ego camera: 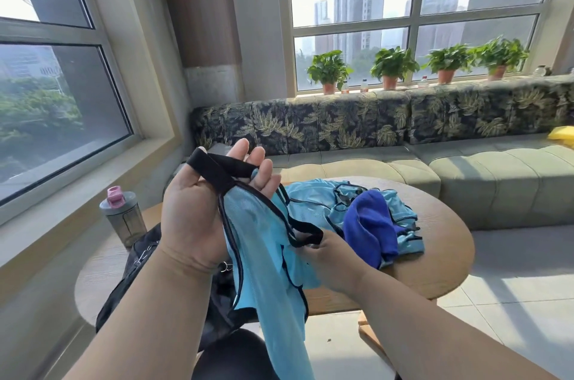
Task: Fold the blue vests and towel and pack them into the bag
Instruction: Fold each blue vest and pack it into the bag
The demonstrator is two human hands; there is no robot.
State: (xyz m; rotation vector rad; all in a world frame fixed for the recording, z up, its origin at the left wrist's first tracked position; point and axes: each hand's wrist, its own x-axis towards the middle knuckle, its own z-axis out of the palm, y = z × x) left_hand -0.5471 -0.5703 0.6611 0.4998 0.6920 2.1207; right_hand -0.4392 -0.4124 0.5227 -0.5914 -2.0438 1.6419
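Note:
A light blue vest (264, 258) with black trim hangs in front of me over the table's near edge. My left hand (198, 209) is raised, palm toward me, with the vest's black elastic strap looped over its fingers. Lower down, my right hand (329, 258) pinches the vest's other black strap. More light blue vests (313, 202) lie crumpled on the round wooden table (444, 258), with a dark blue towel (369, 227) bunched on top of them. A black bag (146, 258) sits on the table's left part, mostly hidden behind my left forearm.
A grey bottle (122, 218) with a pink lid stands at the table's far left, near the window ledge. A green sofa (497, 171) with leaf-patterned cushions runs behind the table. Potted plants (391, 66) line the sill. Tiled floor lies to the right.

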